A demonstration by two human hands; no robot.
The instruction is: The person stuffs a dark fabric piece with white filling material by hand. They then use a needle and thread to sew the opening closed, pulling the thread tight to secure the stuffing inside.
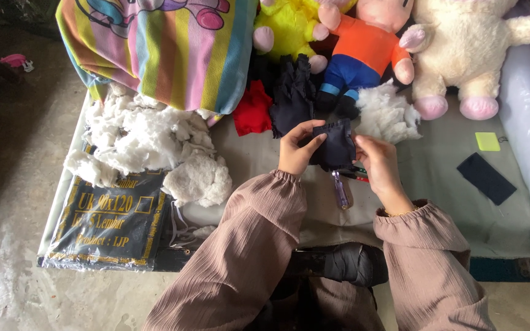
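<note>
Head view shows two hands close together over a low bench (437, 178) covered with a pale cloth. Left hand (294, 150) is closed around the left edge of a small dark navy cloth piece (337, 146), thumb on top. Right hand (380, 160) pinches the right edge of the same piece with curled fingers — so both hands have hold of it. Both arms wear brownish-pink sleeves with gathered cuffs.

Just below the navy cloth piece lies a small purple tool (340, 191), and beside it some red and dark pens (357, 175) peek out under the right hand. Just above the cloth piece sits a pile of dark fabric (292, 92), with a red scrap (253, 110) to its left. Up and to the right of it is a clump of white stuffing (386, 113). Farther left is a big heap of white stuffing (148, 144) — and below that heap, a flat black packet (108, 224) in clear wrap.

Along the back stand a striped pillow (167, 49), a yellow plush toy (286, 27), a doll in an orange shirt (366, 46) and a cream plush toy (467, 49). Well to the right of the cloth piece lie a dark rectangle of fabric (486, 178) and a small yellow-green square (487, 141).
</note>
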